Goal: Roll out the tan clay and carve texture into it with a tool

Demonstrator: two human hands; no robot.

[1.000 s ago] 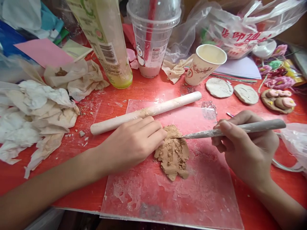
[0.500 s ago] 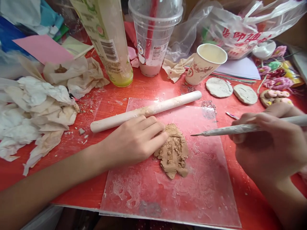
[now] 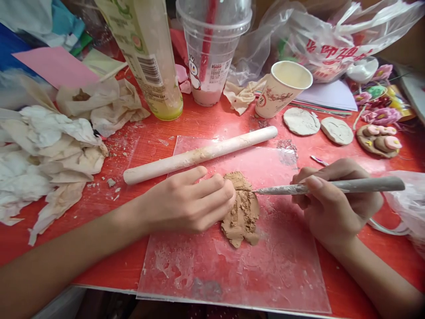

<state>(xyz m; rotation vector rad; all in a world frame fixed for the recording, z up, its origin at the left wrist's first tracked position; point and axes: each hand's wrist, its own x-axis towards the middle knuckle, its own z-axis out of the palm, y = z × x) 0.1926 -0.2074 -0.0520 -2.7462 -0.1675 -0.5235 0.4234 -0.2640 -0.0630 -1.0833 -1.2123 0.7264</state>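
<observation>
A flattened, rough-edged lump of brown clay point(image 3: 241, 217) lies on a clear plastic sheet point(image 3: 272, 274). My left hand point(image 3: 192, 199) is at the clay's left edge, its fingers curled and fingertips against it; the fingertips' undersides are hidden. In my right hand point(image 3: 338, 199) is a slim, pointed clay tool point(image 3: 365, 184) with a grey, smeared handle, gripped like a pen. Its thin tip reaches the clay's upper part, close to my left fingertips. A pale rolling pin point(image 3: 202, 154) lies slantwise behind my left hand, across the sheet's far edge.
Crumpled tissues point(image 3: 56, 146) cover the left side. Behind stand a tall bottle point(image 3: 149, 75), a lidded plastic cup point(image 3: 212, 57) and a paper cup point(image 3: 282, 88). Two pale clay discs point(image 3: 301, 121) and a decorated clay piece point(image 3: 379, 141) lie at right, near a plastic bag point(image 3: 408, 204).
My right hand has moved left with the tool, bringing its tip from beside the clay onto it. My left hand has shifted slightly, its fingers more curled.
</observation>
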